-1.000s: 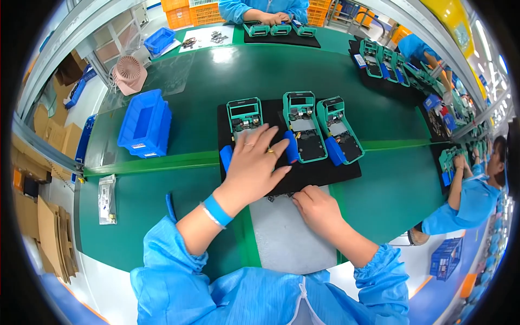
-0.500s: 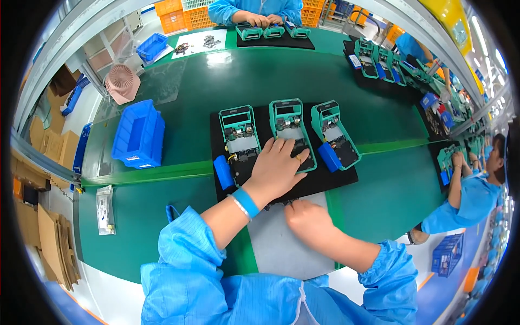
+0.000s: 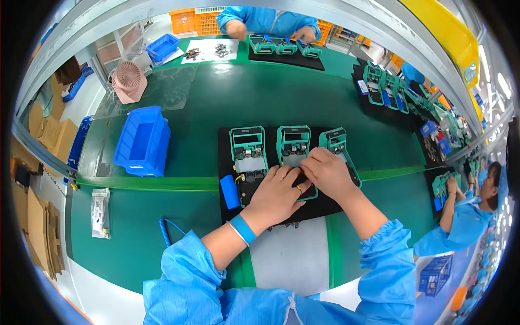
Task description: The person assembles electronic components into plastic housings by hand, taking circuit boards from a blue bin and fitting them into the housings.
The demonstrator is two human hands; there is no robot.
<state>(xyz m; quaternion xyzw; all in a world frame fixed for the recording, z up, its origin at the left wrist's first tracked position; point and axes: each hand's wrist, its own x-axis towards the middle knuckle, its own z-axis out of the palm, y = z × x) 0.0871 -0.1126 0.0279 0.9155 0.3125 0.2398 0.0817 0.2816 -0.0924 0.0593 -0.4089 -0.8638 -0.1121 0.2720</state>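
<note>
Three green device housings with black boards and small circuit parts lie in a row on a black mat (image 3: 227, 142). My left hand (image 3: 272, 196) wears a blue wrist strap and rests on the middle green housing (image 3: 293, 134), its fingers curled over the lower half and its thumb by the near edge. From the right, my right hand (image 3: 329, 174) reaches in with fingertips pinched together over that same housing; whatever lies between them is hidden. It partly covers the right green housing (image 3: 332, 136). Beside the left green housing (image 3: 247, 134) lies a blue block (image 3: 229, 192) with a yellow lead.
A grey sheet (image 3: 291, 254) lies before me, with small dark parts at its far edge. Left are a blue bin (image 3: 142, 142), a plastic bag (image 3: 100, 214), a blue coiled cord (image 3: 164, 233) and a pink fan (image 3: 129, 81). Co-workers handle similar housings opposite and at right.
My right hand has moved from the grey sheet up and forward onto the middle housing. My left hand stays there, its fingers more curled. The view has shifted slightly.
</note>
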